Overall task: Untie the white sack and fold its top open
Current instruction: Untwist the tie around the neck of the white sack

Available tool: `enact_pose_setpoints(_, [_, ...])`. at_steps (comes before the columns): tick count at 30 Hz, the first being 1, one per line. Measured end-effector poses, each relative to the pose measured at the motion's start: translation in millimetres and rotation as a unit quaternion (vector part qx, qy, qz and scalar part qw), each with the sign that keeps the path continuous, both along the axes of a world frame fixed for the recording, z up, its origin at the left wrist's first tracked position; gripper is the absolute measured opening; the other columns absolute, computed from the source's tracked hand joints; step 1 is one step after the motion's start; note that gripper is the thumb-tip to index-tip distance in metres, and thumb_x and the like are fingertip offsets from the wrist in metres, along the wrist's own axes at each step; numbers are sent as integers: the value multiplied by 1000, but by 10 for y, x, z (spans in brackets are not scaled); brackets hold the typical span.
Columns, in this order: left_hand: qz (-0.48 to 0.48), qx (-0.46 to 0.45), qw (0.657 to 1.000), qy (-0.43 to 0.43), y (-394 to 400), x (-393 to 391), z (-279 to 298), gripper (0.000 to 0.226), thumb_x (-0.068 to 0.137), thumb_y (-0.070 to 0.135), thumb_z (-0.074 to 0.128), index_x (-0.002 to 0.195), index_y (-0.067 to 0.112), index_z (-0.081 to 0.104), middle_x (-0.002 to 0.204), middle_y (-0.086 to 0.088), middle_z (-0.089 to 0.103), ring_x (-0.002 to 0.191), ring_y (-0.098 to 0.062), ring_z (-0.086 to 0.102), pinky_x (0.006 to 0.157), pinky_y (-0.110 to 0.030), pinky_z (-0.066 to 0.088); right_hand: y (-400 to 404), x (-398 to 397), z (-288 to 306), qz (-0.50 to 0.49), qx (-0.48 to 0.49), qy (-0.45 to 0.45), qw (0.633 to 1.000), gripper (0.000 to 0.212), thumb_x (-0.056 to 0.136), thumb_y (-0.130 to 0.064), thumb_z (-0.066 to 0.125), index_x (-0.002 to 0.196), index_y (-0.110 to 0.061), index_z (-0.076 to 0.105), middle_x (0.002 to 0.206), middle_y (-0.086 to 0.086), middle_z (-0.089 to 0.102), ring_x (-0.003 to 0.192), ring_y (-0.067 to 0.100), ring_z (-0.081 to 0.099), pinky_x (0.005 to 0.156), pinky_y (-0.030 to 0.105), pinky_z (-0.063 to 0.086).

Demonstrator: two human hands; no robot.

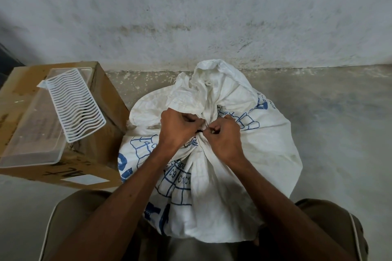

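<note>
Pinching the white sack (214, 154) at its tied neck, left hand (177, 131) and right hand (222, 137) grip tight.

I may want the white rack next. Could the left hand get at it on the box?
Probably yes: the rack lies uncovered on the box beside the sack, but the left hand must first release the knot.

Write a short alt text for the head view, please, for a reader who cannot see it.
Both hands, left and right, pinch the tie at the gathered neck of a white sack with blue print, which stands on the floor by a wall. To its left, a box carries a clear tray and a white rack.
</note>
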State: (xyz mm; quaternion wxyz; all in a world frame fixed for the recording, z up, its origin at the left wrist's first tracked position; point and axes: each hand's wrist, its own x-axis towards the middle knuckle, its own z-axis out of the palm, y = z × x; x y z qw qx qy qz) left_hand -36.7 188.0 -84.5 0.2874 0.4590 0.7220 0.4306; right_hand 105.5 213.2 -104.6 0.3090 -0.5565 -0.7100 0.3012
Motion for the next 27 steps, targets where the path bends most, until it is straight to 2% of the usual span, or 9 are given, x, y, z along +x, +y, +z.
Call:
enact_pose_setpoints(3, [-9, 0, 1000, 10, 5, -10, -39, 17, 73, 17, 85, 59, 17, 75, 59, 6, 72, 55, -11, 72, 58, -40, 63, -3, 29, -18, 4, -12, 3, 1000, 15, 76, -7, 73, 62, -10, 66, 67, 6, 65, 72, 9, 49, 63, 8, 35])
enact_pose_setpoints(5, [-17, -4, 1000, -3, 13, -35, -63, 15, 74, 19, 85, 62, 16, 76, 62, 3, 74, 56, -16, 73, 59, -43, 63, 3, 46, -41, -1, -23, 11, 1000, 12, 79, -14, 76, 69, -12, 69, 73, 3, 64, 68, 8, 52, 61, 7, 36])
enact_pose_setpoints(9, [-32, -12, 999, -15, 12, -55, -28, 13, 78, 16, 83, 67, 13, 78, 64, 0, 74, 54, -19, 73, 57, -45, 63, 5, 71, -98, -6, -5, 10, 1000, 25, 84, -30, 79, 66, -23, 62, 68, -1, 62, 61, 2, 50, 59, 8, 37])
enact_pose_setpoints(11, [-39, -12, 999, 5, 12, -57, -38, 14, 79, 20, 82, 66, 15, 77, 62, 3, 74, 52, -16, 72, 58, -42, 63, -10, 56, -87, -9, 7, 8, 1000, 26, 84, -26, 78, 67, -23, 59, 69, -3, 60, 62, 2, 48, 61, 7, 36])
enact_pose_setpoints(14, [-47, -9, 999, 14, 13, -69, -48, 13, 78, 23, 80, 67, 18, 77, 63, 5, 74, 54, -14, 72, 60, -40, 63, -27, 14, -58, 3, 38, 3, 999, 24, 85, -18, 75, 68, -17, 58, 65, -9, 52, 70, 10, 46, 60, 9, 32])
enact_pose_setpoints(18, [-51, -1, 999, 12, -19, -61, -3, 14, 81, 16, 80, 68, 14, 78, 62, 5, 74, 53, -14, 72, 56, -34, 62, -21, -4, -59, 13, 31, 0, 999, 23, 79, -10, 73, 62, -9, 56, 60, -4, 52, 73, 14, 47, 62, 22, 30])
enact_pose_setpoints(22, [-54, 10, 997, 51, -20, -62, -20, 19, 78, 23, 80, 61, 21, 74, 54, 8, 69, 48, -6, 67, 54, -23, 54, -27, 21, -75, 17, 33, -3, 999, 23, 75, -7, 71, 61, -12, 54, 60, -3, 52, 69, 13, 46, 59, 13, 29])
enact_pose_setpoints(25, [-57, 9, 996, 74, -9, -67, -33, 21, 80, 27, 79, 61, 21, 74, 48, 10, 65, 46, 1, 62, 55, -17, 45, 26, 82, -90, 16, 5, 23, 1000, 18, 79, -10, 73, 67, -18, 62, 67, -4, 61, 64, 5, 53, 62, 10, 37])
enact_pose_setpoints(27, [-59, 10, 995, 81, 0, -85, -45, 22, 81, 30, 79, 61, 21, 73, 48, 12, 64, 48, 1, 61, 57, -17, 44, 45, 126, -95, 12, -23, 52, 998, 10, 82, -10, 73, 73, -13, 70, 72, -4, 68, 65, 1, 59, 65, 6, 40])
